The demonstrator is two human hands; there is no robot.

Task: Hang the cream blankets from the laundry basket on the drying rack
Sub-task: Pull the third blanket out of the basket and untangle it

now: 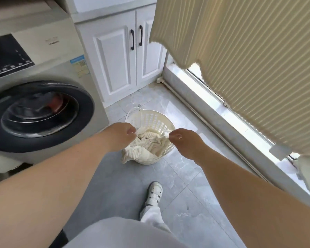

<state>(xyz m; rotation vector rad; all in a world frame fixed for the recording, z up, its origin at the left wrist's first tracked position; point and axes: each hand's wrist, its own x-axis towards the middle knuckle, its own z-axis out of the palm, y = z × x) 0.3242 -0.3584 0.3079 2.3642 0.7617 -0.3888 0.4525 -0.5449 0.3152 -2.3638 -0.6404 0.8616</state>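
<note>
Reaching down with both arms, we have our hands over the laundry basket (pixel 151 120), a white perforated tub standing on the grey tiled floor (pixel 179 178). Left hand (pixel 121 136): fingers curled, pinching an edge of the cream blanket (pixel 147 144) between thumb and fingertips. Right hand (pixel 183 141): fingers curled likewise, pinching another bit of the same cloth near the basket's right rim. Most of the blanket lies bunched inside the basket; one fold spills over the near-left rim towards the floor.

A second cream blanket (pixel 254 51), ribbed, already hangs at upper right, in front of the window sill (pixel 227 122); what it hangs from lies outside the view.

Washing machine (pixel 38 104) stands to the left of the basket, door closed. White cabinet (pixel 122 56) with two dark handles is behind the basket. One white shoe (pixel 154 194) is planted on the tiles just short of the basket.
</note>
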